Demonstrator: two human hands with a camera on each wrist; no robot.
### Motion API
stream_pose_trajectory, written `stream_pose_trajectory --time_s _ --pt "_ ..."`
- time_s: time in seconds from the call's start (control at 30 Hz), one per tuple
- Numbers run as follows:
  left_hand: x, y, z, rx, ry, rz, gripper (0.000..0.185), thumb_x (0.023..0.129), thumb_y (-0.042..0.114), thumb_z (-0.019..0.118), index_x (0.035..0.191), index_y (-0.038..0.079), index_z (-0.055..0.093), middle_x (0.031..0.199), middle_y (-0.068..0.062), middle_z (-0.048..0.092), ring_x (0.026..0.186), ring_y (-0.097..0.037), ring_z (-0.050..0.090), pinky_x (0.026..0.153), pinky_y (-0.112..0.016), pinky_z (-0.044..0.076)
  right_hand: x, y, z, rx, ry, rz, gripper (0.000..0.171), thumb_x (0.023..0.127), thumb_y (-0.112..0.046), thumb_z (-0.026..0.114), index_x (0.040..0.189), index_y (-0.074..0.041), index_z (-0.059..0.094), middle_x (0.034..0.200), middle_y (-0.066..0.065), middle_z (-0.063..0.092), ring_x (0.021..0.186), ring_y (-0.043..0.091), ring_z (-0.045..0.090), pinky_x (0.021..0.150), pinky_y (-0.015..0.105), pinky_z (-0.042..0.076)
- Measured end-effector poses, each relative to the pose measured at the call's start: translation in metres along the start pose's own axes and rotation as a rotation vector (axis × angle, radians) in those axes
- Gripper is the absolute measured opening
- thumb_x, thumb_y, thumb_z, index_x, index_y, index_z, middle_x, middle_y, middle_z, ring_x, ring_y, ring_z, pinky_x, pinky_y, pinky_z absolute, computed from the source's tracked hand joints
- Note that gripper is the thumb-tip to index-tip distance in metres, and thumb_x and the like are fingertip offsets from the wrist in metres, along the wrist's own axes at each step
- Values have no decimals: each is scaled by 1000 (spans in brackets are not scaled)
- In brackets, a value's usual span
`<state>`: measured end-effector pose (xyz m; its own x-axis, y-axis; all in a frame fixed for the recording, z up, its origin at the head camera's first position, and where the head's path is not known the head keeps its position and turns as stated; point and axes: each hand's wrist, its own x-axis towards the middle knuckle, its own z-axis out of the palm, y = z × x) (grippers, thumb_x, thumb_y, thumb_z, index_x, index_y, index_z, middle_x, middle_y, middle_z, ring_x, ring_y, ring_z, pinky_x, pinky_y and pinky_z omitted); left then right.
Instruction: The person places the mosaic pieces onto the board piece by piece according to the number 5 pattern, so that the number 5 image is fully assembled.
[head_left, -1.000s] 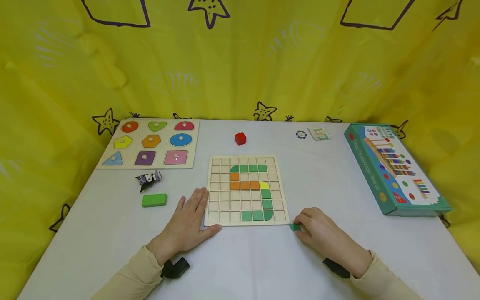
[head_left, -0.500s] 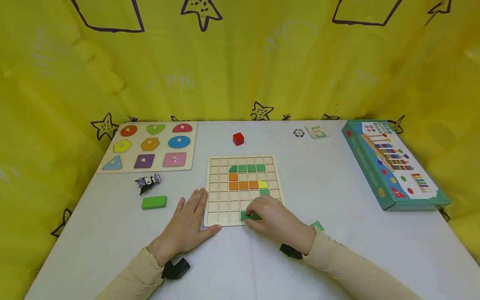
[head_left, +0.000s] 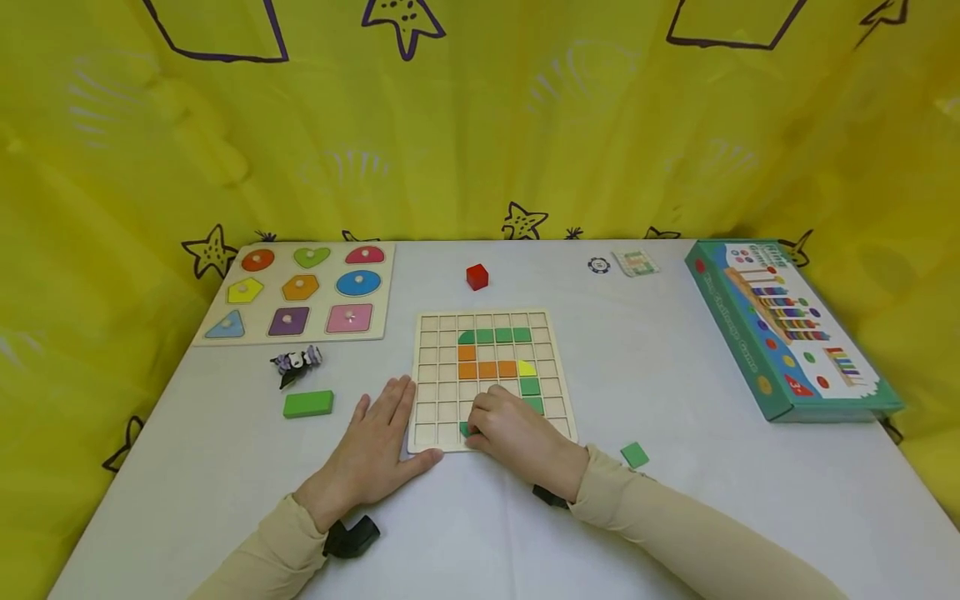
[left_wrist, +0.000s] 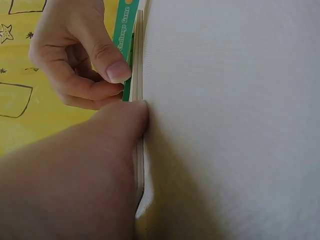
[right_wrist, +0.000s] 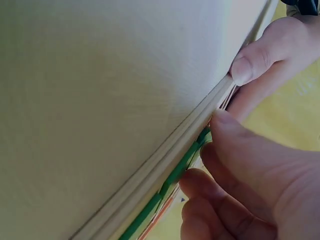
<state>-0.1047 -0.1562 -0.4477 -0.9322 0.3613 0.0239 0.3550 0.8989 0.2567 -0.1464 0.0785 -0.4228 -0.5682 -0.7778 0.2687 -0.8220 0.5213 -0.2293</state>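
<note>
My right hand (head_left: pixel 517 433) reaches over the front edge of the wooden grid board (head_left: pixel 442 396), pinching a green tile (head_left: pixel 464 429) low in the front row. Only a sliver of that tile shows past the fingertips. In the right wrist view the thumb and fingers close in at the board's edge, beside a row of green tiles (right_wrist: pixel 175 175). Flat on the table, my left hand (head_left: pixel 371 450) has its fingers along the board's left side and its thumb at the near left corner. Orange tiles (head_left: pixel 487 370), a yellow rounded tile (head_left: pixel 527 368) and more green tiles (head_left: pixel 503 336) sit in the grid.
A loose green square tile (head_left: pixel 634 454) lies right of the board. Leftward are a green block (head_left: pixel 308 404), a small figurine (head_left: pixel 296 363) and a shape puzzle (head_left: pixel 318 317). Behind stand a red cube (head_left: pixel 477 277), a chip (head_left: pixel 598 265), a card (head_left: pixel 635 263); a game box (head_left: pixel 791 333) lies right.
My right hand has taken a rounded green tile from the table at the right and carried it left over the board's front row. The left hand stays in place.
</note>
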Motion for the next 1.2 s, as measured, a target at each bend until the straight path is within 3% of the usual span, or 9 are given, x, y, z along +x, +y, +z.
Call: stream_pose_trajectory --time_s 0.1,0.33,0.47,0.6,0.7,0.8,0.93,1.07,1.2 --pt "-1 0 0 -1 -2 -2 98 91 66 49 151 -7 23 158 -20 21 145 -34 17 111 -61 14 -2 1 0 -7 2 -7 8 84 -17 78 79 -14 73 81 -6 60 75 14 48 70 23 43" --pt "-1 -2 -2 12 -1 -8 99 91 66 51 151 -7 23 157 -21 22 144 -35 18 110 -61 15 -4 1 1 0 -27 22 16 86 -17 77 100 -11 73 95 -4 64 84 14 51 77 24 45" --pt "-2 -3 -1 15 -1 -12 99 91 66 51 151 -7 23 157 -20 22 144 -35 18 110 -61 15 -4 0 0 19 -36 43 13 86 -18 77 97 -11 73 95 -3 62 84 15 50 78 24 46" --pt "-2 -2 -1 12 -7 -12 98 91 66 50 151 -7 22 157 -20 22 145 -34 17 110 -61 15 -14 4 -10 111 -47 96 12 87 -17 76 97 -12 73 95 -4 59 87 14 49 78 26 46" --pt "-1 0 0 5 -14 -9 98 91 66 49 152 -7 22 158 -20 21 145 -34 16 111 -61 14 -36 16 -28 155 -35 130 10 89 -13 74 99 -12 72 97 -5 59 92 14 51 81 29 47" --pt "-2 2 0 -1 -10 -9 98 91 65 50 151 -7 23 158 -20 21 145 -34 16 111 -61 13 -69 35 -48 132 -21 154 13 89 -4 71 100 -9 73 100 -5 62 97 14 55 85 33 49" --pt "-3 1 -1 0 -3 -15 99 90 65 51 151 -7 23 158 -20 21 145 -34 16 111 -60 13 -115 59 -68 110 -65 285 23 85 5 71 103 -8 74 102 -4 63 98 17 57 84 38 51" --pt "-3 0 -2 6 9 -8 98 91 65 52 151 -7 24 157 -21 22 145 -35 18 111 -61 14 -149 71 -79 193 -176 459 26 85 -4 74 109 -14 72 106 -6 58 99 16 55 84 40 51" --pt "-2 -1 -2 3 6 -5 99 91 66 50 151 -7 23 158 -20 21 145 -34 17 111 -60 14 -163 78 -75 207 -182 444 28 83 -14 79 109 -17 70 105 -10 55 95 12 54 82 36 51"
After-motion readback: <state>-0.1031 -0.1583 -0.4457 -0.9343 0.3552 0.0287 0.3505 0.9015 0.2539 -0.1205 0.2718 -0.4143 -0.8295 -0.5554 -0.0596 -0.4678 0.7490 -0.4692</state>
